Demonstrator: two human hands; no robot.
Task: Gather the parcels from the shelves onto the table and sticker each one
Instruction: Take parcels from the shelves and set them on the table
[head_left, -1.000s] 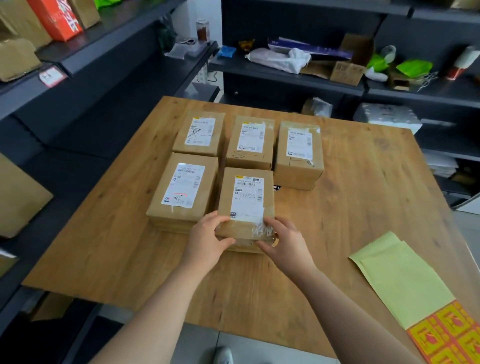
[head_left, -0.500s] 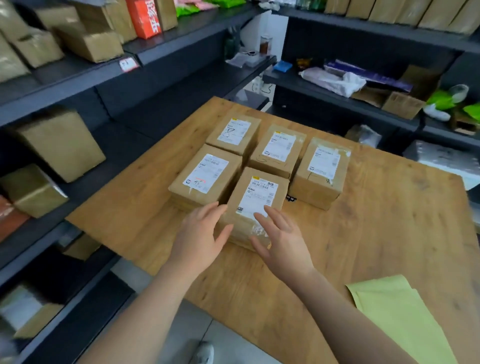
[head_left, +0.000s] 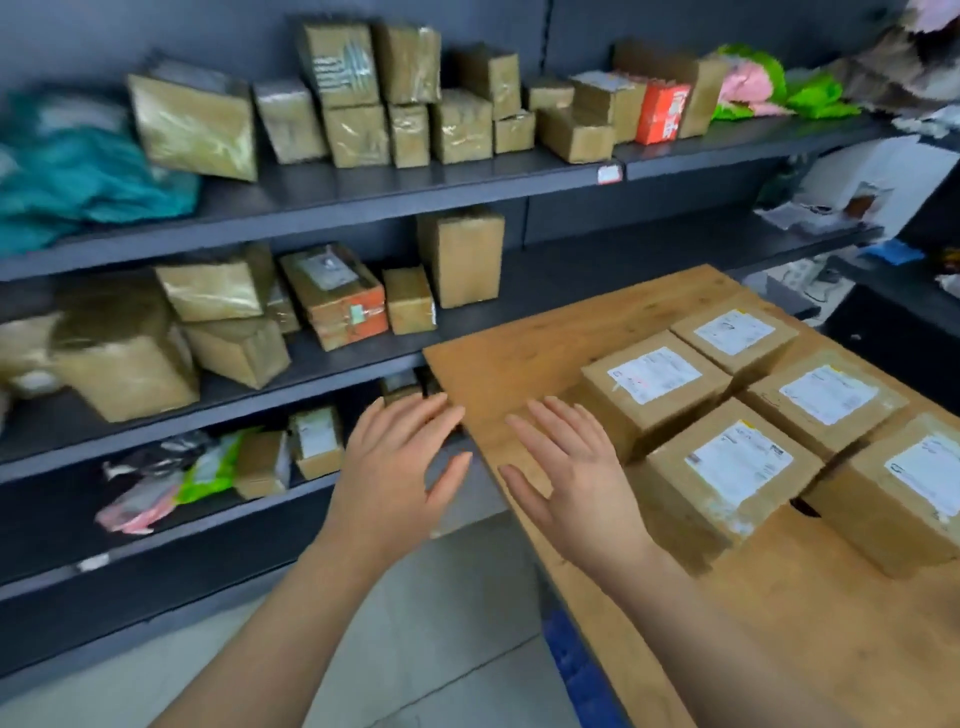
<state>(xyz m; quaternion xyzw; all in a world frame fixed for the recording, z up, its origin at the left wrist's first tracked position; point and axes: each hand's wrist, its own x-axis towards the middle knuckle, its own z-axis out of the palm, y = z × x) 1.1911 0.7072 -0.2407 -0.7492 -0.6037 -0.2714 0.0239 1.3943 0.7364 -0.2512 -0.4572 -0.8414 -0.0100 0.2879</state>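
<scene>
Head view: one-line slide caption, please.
Open, empty left hand and right hand hover between stocked shelves and five labelled parcels on the wooden table.

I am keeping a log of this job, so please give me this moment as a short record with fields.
left hand: open, empty, raised before the shelves
right hand: open, empty, raised over the table edge
parcels on table: five, white label on top of each
parcels on shelves: many brown ones, on three levels
</scene>
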